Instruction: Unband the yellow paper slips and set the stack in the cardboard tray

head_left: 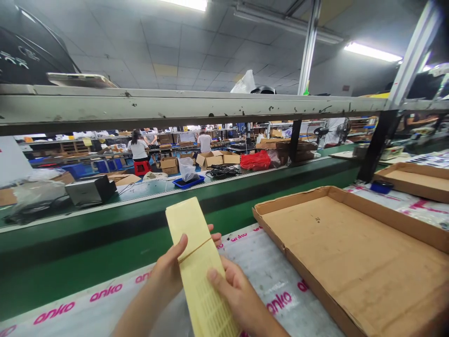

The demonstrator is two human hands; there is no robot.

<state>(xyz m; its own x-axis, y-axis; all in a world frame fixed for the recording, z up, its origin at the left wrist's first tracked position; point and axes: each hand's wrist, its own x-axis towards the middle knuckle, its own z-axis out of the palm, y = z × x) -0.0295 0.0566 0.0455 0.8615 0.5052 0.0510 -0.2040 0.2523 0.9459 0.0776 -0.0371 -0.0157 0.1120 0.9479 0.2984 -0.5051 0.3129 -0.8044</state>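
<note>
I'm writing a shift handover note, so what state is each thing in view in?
Yellow paper stack: banded, held
Left hand: gripping the stack
Right hand: gripping the stack
Nearest cardboard tray: open-topped, lying flat
Right ceiling light: lit
Background cardboard box: flaps open
Fan: whether spinning, unclear

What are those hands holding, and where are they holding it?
A yellow paper stack: the left hand grips it near the thin band, the right hand holds its right edge, nearer the camera.
</note>
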